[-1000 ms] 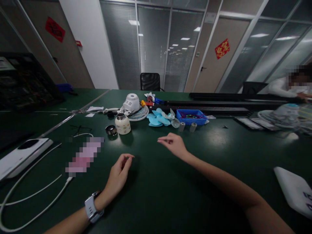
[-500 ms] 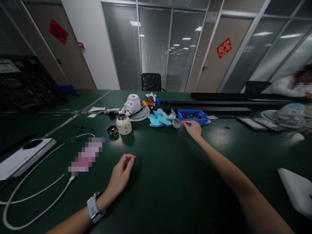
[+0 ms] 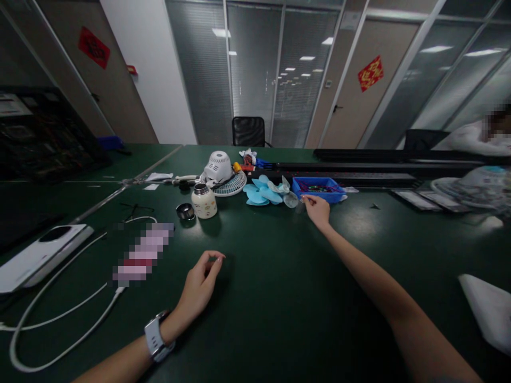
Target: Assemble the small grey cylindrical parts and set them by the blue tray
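Observation:
My right hand (image 3: 318, 211) reaches far forward over the table, thumb and fingers pinched at the front of a blue tray (image 3: 333, 199) of thin wires. A faint clear patch shows just under the fingertips; whether they hold anything is too small to tell. Left of these fingers lie a clear fan blade (image 3: 290, 199) and a light blue fan blade (image 3: 258, 192). My left hand (image 3: 202, 279), with a watch (image 3: 157, 338) on its wrist, rests near the table's middle. Its fingers curl closed against the thumb, with nothing visible in them.
A cream bottle (image 3: 204, 203) stands uncapped beside a dark cup-shaped lid (image 3: 186, 211). Behind it are a white fan body (image 3: 218, 166) and a round grille (image 3: 232, 186). A phone on a white cable (image 3: 59, 255) lies left. Another person (image 3: 467, 139) sits far right.
The view has shifted slightly. Both hands stay in nearly the same places, with their fingers closed as before.

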The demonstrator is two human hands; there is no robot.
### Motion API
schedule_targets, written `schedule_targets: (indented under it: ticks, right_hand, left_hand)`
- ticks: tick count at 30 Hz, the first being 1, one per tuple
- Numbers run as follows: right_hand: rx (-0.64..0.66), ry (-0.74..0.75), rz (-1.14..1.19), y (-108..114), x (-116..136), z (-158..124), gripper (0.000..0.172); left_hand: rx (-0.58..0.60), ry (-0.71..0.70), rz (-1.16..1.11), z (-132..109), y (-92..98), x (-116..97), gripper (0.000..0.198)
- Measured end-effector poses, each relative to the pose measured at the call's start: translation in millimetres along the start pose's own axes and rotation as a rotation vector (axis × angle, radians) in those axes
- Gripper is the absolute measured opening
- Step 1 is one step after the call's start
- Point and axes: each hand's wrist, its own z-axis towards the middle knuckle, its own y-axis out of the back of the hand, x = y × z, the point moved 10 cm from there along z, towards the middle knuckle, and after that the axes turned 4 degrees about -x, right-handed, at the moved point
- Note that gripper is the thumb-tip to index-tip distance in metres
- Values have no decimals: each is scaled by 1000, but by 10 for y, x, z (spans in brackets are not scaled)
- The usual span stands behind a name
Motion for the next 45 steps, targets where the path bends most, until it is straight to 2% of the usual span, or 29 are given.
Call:
schedule_targets:
  ticks: [4,14,20,29,33,35,38,41,43,45]
  right_hand:
    - [-59,26,6,61,22,-20,47]
    - [-15,75,-50,54,20,-10,41]
    - [-61,115,-61,97,102,-3,37]
    - [34,69,-58,-63,4,12,41]
    - [18,68,-57,21,17,-29,43]
    - [-42,37,-78,167,-69,-42,46]
    - [-111,-88,-127,376,-410,-51,63]
    - [13,-135,-150,312,-749,-24,74]
    - [136,-103,-163,183,-871,-2,68]
    - [195,-77,-173,111,-924,9,63]
  left_hand:
    - [14,10,-4,-8,-13,15,28]
    - [19,-5,-7,-5,-23,9,27]
    - [32,1,6,-14,-26,-3,26]
    - [40,8,2,-13,-37,-15,28]
    - [41,-6,6,-15,-36,-3,27]
    - [42,-9,-3,-16,-37,0,27]
    - [53,-9,-13,-20,-50,-11,26]
    - [68,-2,-2,-27,-69,-32,26]
    - [77,5,8,-31,-80,-40,26]
    - [83,5,13,-33,-88,-51,26]
